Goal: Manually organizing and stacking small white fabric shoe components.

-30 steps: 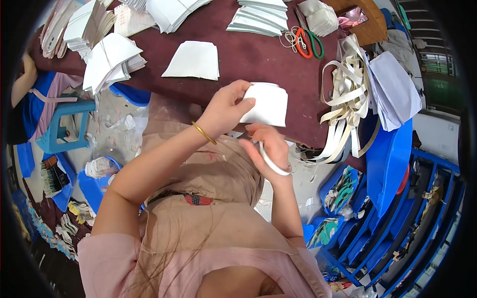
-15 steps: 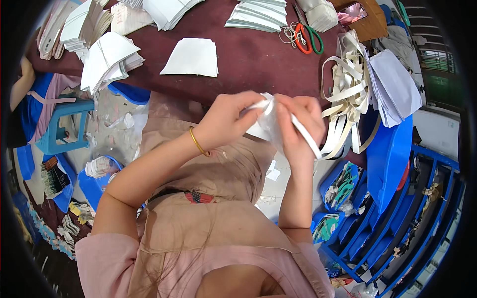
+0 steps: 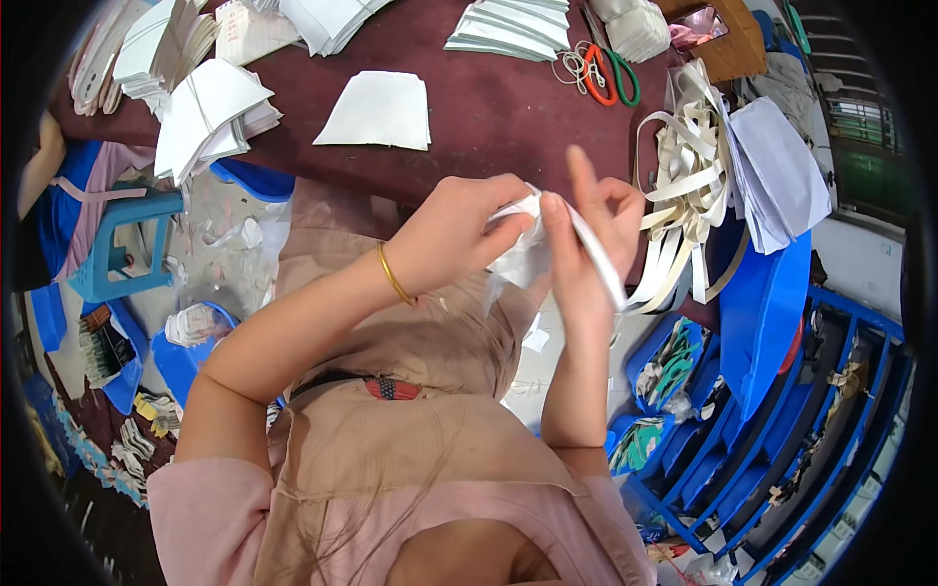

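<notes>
My left hand (image 3: 459, 230) pinches a white sheet-like piece (image 3: 523, 256) between thumb and fingers, above my lap at the table's near edge. On the other side of that piece, my right hand (image 3: 596, 239) presses its thumb against the piece and a white strip (image 3: 600, 259). Its index finger is raised and the other fingers are curled. The strip slants down across the right palm towards a hanging bundle of cream strips (image 3: 692, 186). Part of the white piece is hidden behind my fingers.
On the dark red table (image 3: 479, 117) lie a flat white cut piece (image 3: 376, 110), several stacks of white pieces (image 3: 508, 27) and scissors (image 3: 611, 73). Folded white sheets (image 3: 777, 166) hang at the right. A blue rack (image 3: 772, 439) stands below; another person's arm (image 3: 41, 161) shows far left.
My right index finger has lifted and straightened, and the right hand has opened out somewhat. The left hand keeps its pinch and the white piece has shifted slightly.
</notes>
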A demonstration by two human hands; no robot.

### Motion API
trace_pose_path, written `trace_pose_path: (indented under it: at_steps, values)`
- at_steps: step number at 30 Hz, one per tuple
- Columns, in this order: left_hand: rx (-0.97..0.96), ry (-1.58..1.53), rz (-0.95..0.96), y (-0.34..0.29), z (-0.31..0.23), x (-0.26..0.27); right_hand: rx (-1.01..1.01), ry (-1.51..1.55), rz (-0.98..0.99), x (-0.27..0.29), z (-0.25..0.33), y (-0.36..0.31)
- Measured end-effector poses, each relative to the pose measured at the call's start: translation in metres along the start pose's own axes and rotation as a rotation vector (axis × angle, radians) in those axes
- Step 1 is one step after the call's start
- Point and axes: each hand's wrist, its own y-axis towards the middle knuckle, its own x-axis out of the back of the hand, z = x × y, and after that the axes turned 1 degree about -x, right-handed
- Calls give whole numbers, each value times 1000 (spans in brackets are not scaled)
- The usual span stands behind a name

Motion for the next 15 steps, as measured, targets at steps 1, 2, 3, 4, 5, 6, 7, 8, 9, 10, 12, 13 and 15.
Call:
trace_pose_path:
  at_steps: [1,2,3,4,5,6,7,8,9,10,12,13,15]
  values:
    - [-1,-2,0,0,3,1,-73,-44,8,5,0,4]
    - [-99,69,68,0,10,2,-178,69,54,13,7,9]
    - [-197,140,137,-1,14,3,-178,66,55,16,4,10]
    - [-134,137,190,-1,11,6,-204,125,160,17,-3,9]
    - [-133,135,192,-1,9,7,-230,183,264,16,-9,7]
    - [-32,32,187,0,7,8,-23,162,164,10,-9,5]
    - [69,-72,177,-1,6,8,-5,109,115,7,-4,1]
    - [71,-73,174,-1,9,5,59,53,82,3,-4,-3]
    - [162,-223,63,-1,15,-1,124,-2,50,0,-5,-5]
    - [253,-371,-46,-1,19,-6,122,-1,51,-1,-4,-6]
    - [309,-538,-83,-1,21,-11,279,-84,21,-2,-4,-7]
    - [363,-705,-119,0,21,-13,275,-84,21,-2,-5,-7]
    - [382,-762,-81,2,16,-9,326,-212,-37,-2,-7,-7]
